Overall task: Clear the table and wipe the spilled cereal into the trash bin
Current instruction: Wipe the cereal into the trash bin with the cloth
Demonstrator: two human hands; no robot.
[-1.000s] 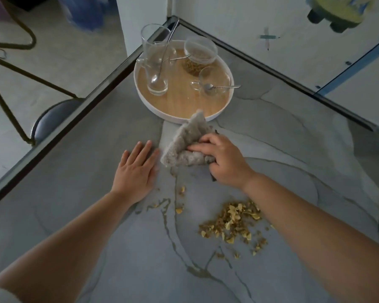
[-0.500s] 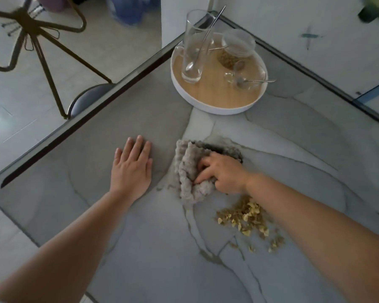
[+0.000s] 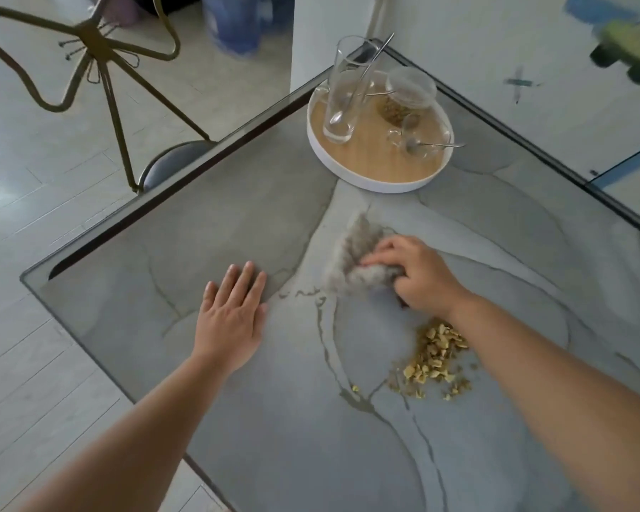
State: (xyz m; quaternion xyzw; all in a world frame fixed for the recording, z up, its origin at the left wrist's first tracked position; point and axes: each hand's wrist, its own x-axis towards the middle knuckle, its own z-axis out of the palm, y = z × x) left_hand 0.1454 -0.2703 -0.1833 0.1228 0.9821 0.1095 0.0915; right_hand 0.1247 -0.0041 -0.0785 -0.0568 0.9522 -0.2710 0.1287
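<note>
My right hand (image 3: 420, 277) grips a fluffy grey cloth (image 3: 351, 255) and presses it onto the grey marble table (image 3: 237, 216). A pile of yellow spilled cereal (image 3: 435, 358) lies just below my right wrist, with a few crumbs scattered around it. My left hand (image 3: 231, 319) rests flat on the tabletop, fingers together, holding nothing, to the left of the cloth. No trash bin is in view.
A round white tray (image 3: 348, 175) stands at the table's far corner with a tall glass pitcher (image 3: 342, 94), a glass bowl of cereal (image 3: 407, 94) and a glass cup with a spoon (image 3: 414, 142). A gold-framed chair (image 3: 100, 79) stands left of the table edge. A wall runs behind.
The view has shifted so more floor and chair show at left. My right hand has swept the cloth slightly, and the stray cereal left of the pile is gone. My left hand stays flat.
</note>
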